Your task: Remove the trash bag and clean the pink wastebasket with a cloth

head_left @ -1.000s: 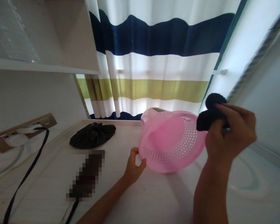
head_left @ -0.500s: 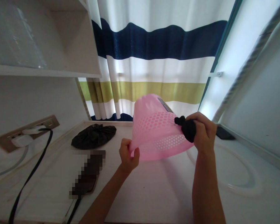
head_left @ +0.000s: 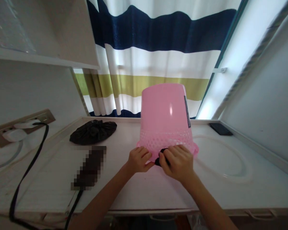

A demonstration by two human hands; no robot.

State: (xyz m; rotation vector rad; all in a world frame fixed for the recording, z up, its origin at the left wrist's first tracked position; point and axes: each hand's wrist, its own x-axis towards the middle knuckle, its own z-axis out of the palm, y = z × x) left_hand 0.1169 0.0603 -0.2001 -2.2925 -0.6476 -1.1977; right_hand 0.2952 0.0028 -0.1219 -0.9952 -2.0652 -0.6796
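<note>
A pink perforated plastic basket (head_left: 165, 108) is tipped with its closed end up and its rim low toward me, above the white desk. My left hand (head_left: 139, 159) grips the rim at its left part. My right hand (head_left: 177, 161) is closed around a small black bundle (head_left: 158, 161), right beside the rim; most of the bundle is hidden by the fingers. A dark label (head_left: 187, 111) shows on the basket's right side.
On the white desktop (head_left: 134, 195) lie a black plastic bag (head_left: 93, 131) at the back left, a blurred dark item (head_left: 90, 167) with a black strap, and a dark phone-like slab (head_left: 220, 129) at the back right. A socket strip (head_left: 21, 126) with plugs is on the left wall.
The basket has turned so its closed end points up. My right hand has moved left and down with the black bundle, close to my left hand. The view has tilted down.
</note>
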